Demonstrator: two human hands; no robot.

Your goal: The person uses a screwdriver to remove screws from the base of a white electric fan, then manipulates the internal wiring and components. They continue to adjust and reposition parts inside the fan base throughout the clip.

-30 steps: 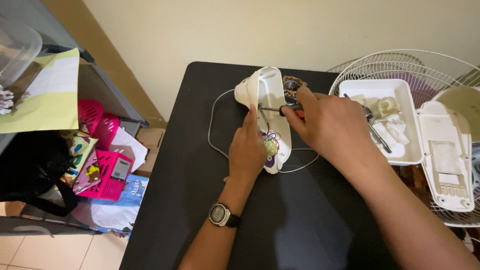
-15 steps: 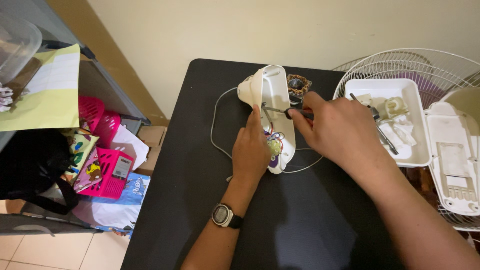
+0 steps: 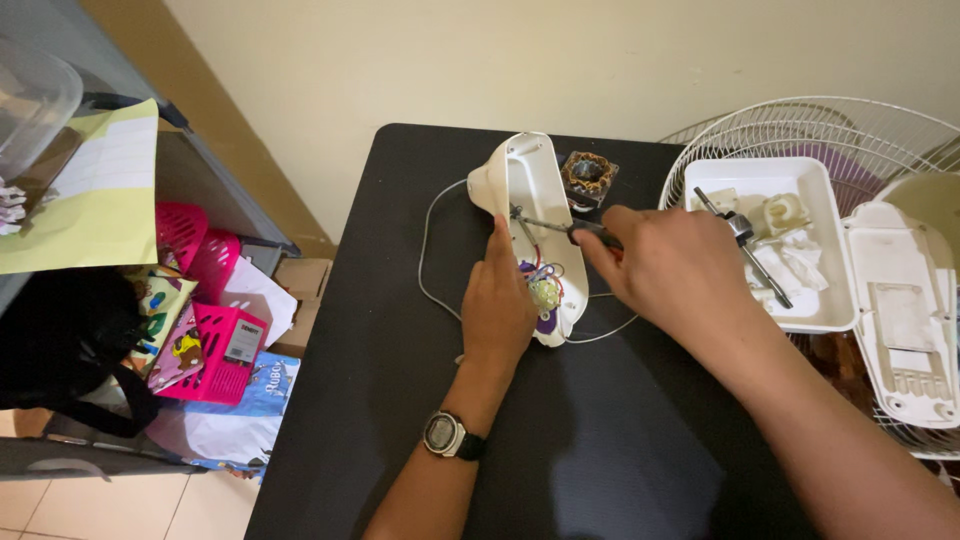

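A white plastic fan housing (image 3: pixel 535 190) lies open on the black table (image 3: pixel 400 300), with coloured wires and a small round part (image 3: pixel 545 292) inside it. My left hand (image 3: pixel 500 300), a watch on its wrist, presses on the housing's left side and holds it down. My right hand (image 3: pixel 670 270) grips a screwdriver (image 3: pixel 560 228) whose tip points left into the housing. A copper-wound motor part (image 3: pixel 587 176) sits just behind the housing. A thin white cable (image 3: pixel 430 270) loops around it.
A white tray (image 3: pixel 830 300) with a rod and small parts stands at the right, beside a white plastic cover (image 3: pixel 905 320) and a wire fan grille (image 3: pixel 800 125). Pink baskets (image 3: pixel 215 350), papers and a black bag (image 3: pixel 60 340) lie at the left.
My view has shifted slightly. My right hand has moved a little with the screwdriver, which still points into the housing. My left hand has stayed on the housing.
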